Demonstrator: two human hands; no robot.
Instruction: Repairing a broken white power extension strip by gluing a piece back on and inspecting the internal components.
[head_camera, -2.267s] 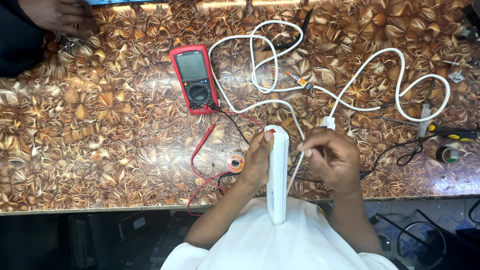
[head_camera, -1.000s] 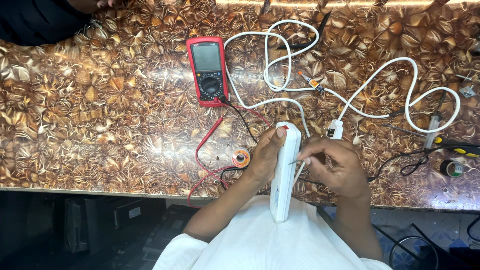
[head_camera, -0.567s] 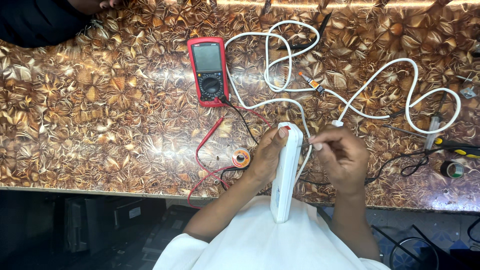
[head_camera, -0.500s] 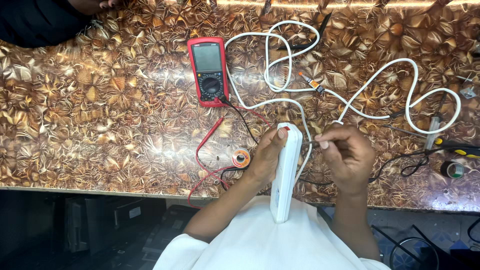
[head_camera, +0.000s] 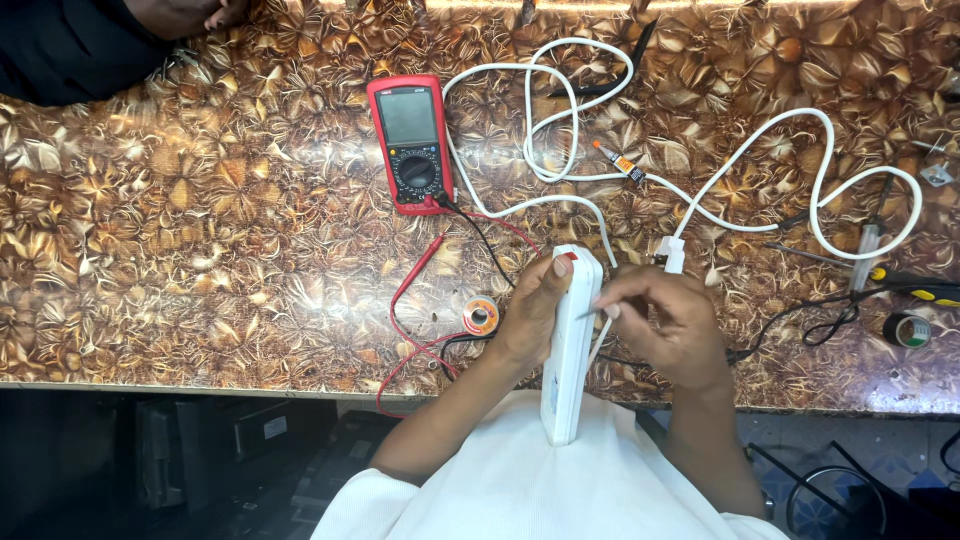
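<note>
My left hand (head_camera: 528, 312) grips a long white power strip (head_camera: 568, 350), held on edge with its lower end against my white shirt. My right hand (head_camera: 672, 325) is at the strip's right side, with fingertips pinched on a thin white cable that runs down beside it. The white cable (head_camera: 760, 150) loops across the patterned table (head_camera: 200, 230) to a small white plug (head_camera: 673, 256) just above my right hand. A red multimeter (head_camera: 410, 140) lies further back, and its red and black leads (head_camera: 415, 275) trail towards my left wrist.
A small solder reel (head_camera: 481, 316) lies left of my left hand. A small glue tube (head_camera: 620, 160) rests among the cable loops. A black tape roll (head_camera: 908, 330) and a yellow-and-black tool (head_camera: 915, 287) are at the right edge. Another person's dark sleeve (head_camera: 70, 45) is at the top left.
My right hand lifted away from the strip about half a second ago. It is now back down with its fingertips against the strip's right side. My left hand still holds the strip.
</note>
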